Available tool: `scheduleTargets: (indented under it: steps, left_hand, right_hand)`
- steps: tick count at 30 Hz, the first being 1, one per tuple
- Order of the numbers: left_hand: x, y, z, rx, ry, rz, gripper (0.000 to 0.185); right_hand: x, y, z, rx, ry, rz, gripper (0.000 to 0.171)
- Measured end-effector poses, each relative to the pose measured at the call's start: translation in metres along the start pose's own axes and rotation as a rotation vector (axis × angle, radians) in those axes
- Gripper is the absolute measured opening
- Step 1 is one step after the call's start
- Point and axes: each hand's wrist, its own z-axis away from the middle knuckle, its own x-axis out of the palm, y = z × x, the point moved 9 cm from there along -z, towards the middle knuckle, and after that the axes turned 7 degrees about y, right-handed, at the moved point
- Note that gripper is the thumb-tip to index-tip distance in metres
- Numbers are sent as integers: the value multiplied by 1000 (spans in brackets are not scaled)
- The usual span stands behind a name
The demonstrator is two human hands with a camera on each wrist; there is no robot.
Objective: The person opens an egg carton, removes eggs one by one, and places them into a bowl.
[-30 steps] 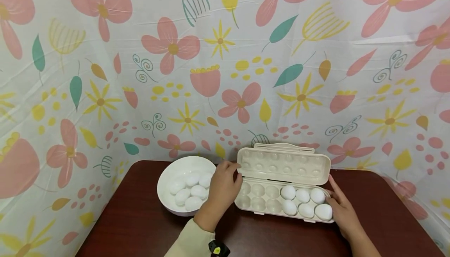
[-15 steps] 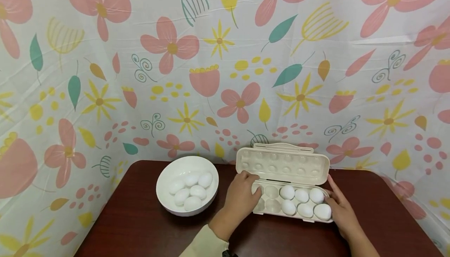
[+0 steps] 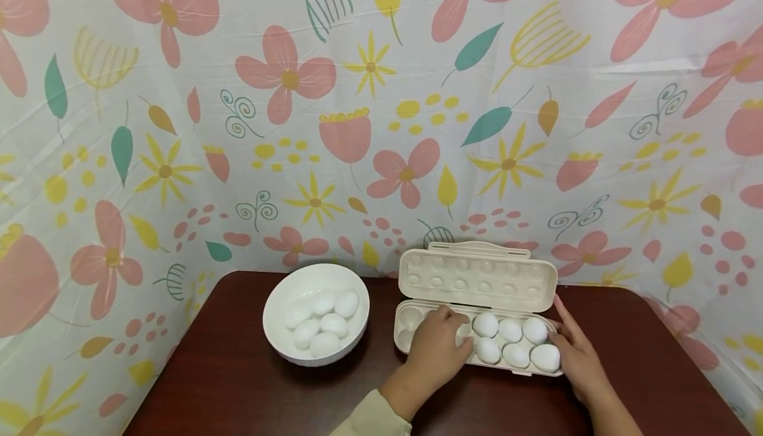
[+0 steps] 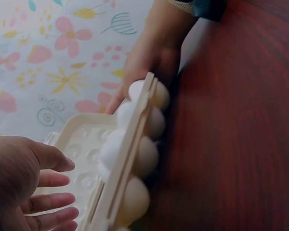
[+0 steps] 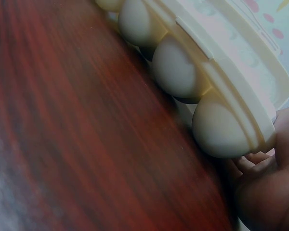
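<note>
A cream plastic egg carton [image 3: 483, 298] lies on the table with its lid raised. White eggs [image 3: 510, 330] fill the cups of its right half. Over the left half, where bare cups show, hovers my left hand [image 3: 438, 346]; whether it touches the carton I cannot tell. Its fingers look loosely bent in the left wrist view, and no egg shows in them. My right hand [image 3: 581, 363] grips the carton's right end, thumb at the front and fingers behind. Egg-shaped cup undersides [image 5: 176, 67] show from the side in the right wrist view.
Left of the carton stands a white bowl [image 3: 275, 313] with several white eggs [image 3: 324, 344] in it. Both rest on a dark red-brown wooden table [image 3: 226, 383]. A flower-print cloth [image 3: 381, 158] hangs directly behind the table and along its left side.
My left hand has moved right, from between the bowl and the carton's left end to over the middle-left cups. My right hand keeps its grip on the carton's right end.
</note>
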Motion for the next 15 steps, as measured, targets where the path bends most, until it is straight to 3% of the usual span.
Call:
scheduleTargets:
  steps: [9,15]
  left_hand:
    - [22,11,5,-1,-45,-68,33]
    - [28,17,6,6,-27,-74,39]
  right_hand:
    - [-1,0,1,-8,4,29,64]
    - [-2,-1,1,-7,9,46,64]
